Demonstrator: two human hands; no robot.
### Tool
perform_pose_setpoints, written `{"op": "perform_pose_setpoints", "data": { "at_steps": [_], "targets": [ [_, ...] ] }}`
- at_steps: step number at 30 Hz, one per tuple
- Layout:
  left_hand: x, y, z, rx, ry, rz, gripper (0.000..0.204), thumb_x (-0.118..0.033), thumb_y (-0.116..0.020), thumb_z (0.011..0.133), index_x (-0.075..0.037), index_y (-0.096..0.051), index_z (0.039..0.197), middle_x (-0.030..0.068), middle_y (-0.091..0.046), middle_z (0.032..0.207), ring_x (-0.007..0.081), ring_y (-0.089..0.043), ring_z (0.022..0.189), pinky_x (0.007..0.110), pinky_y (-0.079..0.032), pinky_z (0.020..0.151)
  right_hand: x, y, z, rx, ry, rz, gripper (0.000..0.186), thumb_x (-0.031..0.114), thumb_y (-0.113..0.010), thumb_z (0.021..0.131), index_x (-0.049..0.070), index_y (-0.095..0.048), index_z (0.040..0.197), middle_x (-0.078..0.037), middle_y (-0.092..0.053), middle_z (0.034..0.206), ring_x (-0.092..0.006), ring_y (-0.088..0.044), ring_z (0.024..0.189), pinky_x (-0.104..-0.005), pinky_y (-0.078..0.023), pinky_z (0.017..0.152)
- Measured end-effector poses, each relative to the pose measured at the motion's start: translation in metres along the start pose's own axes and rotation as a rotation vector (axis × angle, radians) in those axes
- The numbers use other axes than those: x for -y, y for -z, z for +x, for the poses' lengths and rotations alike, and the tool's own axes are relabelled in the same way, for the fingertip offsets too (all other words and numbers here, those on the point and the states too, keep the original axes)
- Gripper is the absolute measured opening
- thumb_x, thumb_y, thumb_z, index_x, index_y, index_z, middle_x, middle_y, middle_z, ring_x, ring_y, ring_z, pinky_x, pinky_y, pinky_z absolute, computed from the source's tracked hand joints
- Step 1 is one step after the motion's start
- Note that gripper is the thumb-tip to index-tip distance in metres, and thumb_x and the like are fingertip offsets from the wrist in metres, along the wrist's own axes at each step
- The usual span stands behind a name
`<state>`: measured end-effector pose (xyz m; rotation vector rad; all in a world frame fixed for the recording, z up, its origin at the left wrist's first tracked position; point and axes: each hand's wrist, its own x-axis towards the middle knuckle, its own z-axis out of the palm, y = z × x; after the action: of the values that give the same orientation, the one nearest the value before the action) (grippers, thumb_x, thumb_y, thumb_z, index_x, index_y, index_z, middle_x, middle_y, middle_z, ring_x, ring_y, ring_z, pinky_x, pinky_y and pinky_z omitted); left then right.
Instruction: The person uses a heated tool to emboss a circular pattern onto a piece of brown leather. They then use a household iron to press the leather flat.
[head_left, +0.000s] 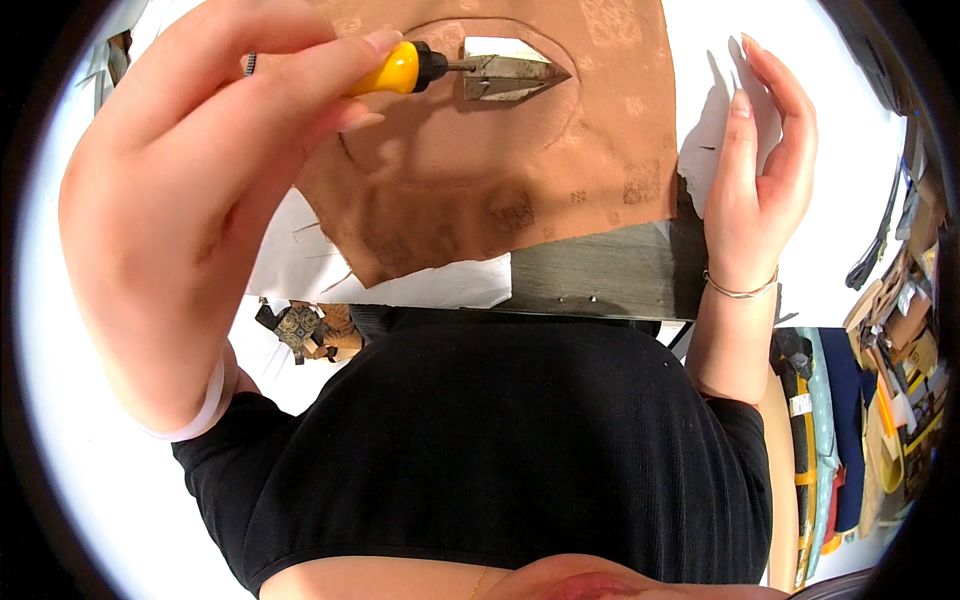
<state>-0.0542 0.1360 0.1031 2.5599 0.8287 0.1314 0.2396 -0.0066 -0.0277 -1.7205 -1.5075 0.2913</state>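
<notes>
My left hand (pixel 225 120) grips the yellow and black handle of a small trowel-like tool (pixel 515 78). Its thin shank ends in a pointed, worn metal head that is directed to the right. That head is over a brown leather-like sheet (pixel 440 225), within a curved outline marked on it; I cannot tell whether it touches. Faint square patterns dot the sheet. To the right of the sheet, my right hand (pixel 765 175) is held over the white surface, fingers extended and nothing in them, a bracelet on its wrist.
White paper (pixel 400 288) lies under the sheet, on a dark grey wooden tabletop (pixel 590 270) whose edge is close to my body. Patterned scraps (pixel 300 328) lie below at left. Fabric rolls (pixel 835 430) stand at the lower right, and a black cable (pixel 880 240) is at the right.
</notes>
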Motion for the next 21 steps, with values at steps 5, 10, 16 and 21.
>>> {"op": "perform_pose_setpoints", "data": {
  "at_steps": [5,10,16,21],
  "targets": [
    [-0.005,0.0,0.012,0.008,-0.04,0.038,0.025,0.008,-0.072,0.091,0.003,-0.077,0.115,0.0142,-0.072,0.109,0.0236,-0.072,0.101,0.029,-0.057,0.087,0.0,0.0,-0.001,-0.012,-0.016,0.001,0.036,0.0,-0.057,0.107,-0.002,-0.06,0.143,-0.016,-0.065,0.145,-0.0265,-0.062,0.136,-0.0398,-0.046,0.118],
    [-0.002,0.003,0.017,0.017,-0.066,0.054,0.027,0.008,-0.071,0.092,0.003,-0.077,0.118,0.0136,-0.072,0.112,0.023,-0.071,0.103,0.029,-0.057,0.088,-0.002,0.0,-0.001,-0.002,-0.017,0.015,0.036,0.0,-0.057,0.108,-0.002,-0.06,0.143,-0.016,-0.066,0.145,-0.0268,-0.062,0.136,-0.0397,-0.046,0.118],
    [0.01,0.01,0.019,0.084,-0.113,0.06,0.029,0.008,-0.07,0.094,0.002,-0.077,0.122,0.0133,-0.071,0.114,0.0223,-0.07,0.104,0.029,-0.056,0.089,-0.003,0.0,-0.002,0.001,-0.02,-0.002,0.036,0.001,-0.056,0.108,-0.001,-0.059,0.144,-0.017,-0.066,0.145,-0.0272,-0.062,0.137,-0.0404,-0.046,0.118],
    [0.012,0.014,0.017,0.119,-0.121,0.084,0.03,0.006,-0.07,0.096,0.001,-0.076,0.124,0.0135,-0.071,0.114,0.0225,-0.07,0.104,0.029,-0.056,0.088,-0.001,-0.001,-0.001,0.005,-0.03,0.006,0.036,0.001,-0.056,0.108,-0.001,-0.059,0.144,-0.017,-0.066,0.145,-0.0274,-0.062,0.137,-0.0407,-0.046,0.119]
  ]
}}
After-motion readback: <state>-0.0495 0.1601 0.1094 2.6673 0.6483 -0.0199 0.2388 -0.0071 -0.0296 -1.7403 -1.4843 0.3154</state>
